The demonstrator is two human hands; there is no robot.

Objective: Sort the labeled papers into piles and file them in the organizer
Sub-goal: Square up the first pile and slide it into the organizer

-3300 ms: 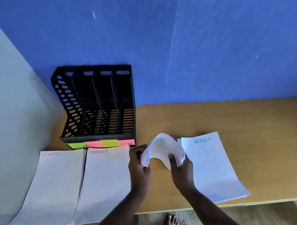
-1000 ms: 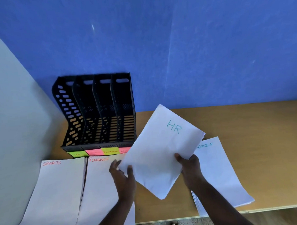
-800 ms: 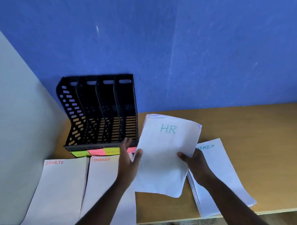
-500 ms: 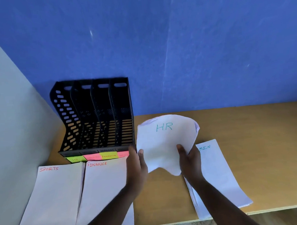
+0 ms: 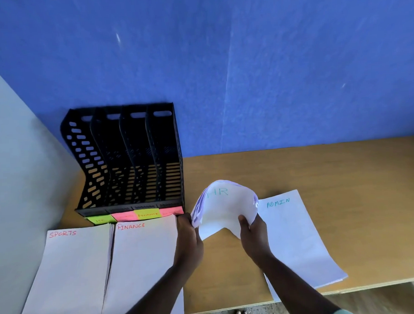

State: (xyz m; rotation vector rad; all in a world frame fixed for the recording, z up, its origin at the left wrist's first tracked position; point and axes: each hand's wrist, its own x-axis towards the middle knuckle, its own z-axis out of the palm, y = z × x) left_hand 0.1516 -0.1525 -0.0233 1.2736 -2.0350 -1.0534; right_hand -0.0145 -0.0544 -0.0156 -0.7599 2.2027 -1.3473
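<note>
Sorting done, filing not started.
Both hands, left hand (image 5: 189,240) and right hand (image 5: 253,235), gripped the bowed HR stack (image 5: 225,208); the organizer (image 5: 130,160) seemingly stood empty.

Piles: SPORTS (image 5: 64,277), FINANCE (image 5: 144,266), HR (image 5: 227,210), ADMIN (image 5: 295,238)

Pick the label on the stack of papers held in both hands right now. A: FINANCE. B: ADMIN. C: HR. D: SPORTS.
C: the bowed stack gripped by the left hand and right hand reads HR, while the other three piles lie flat on the table.
</note>
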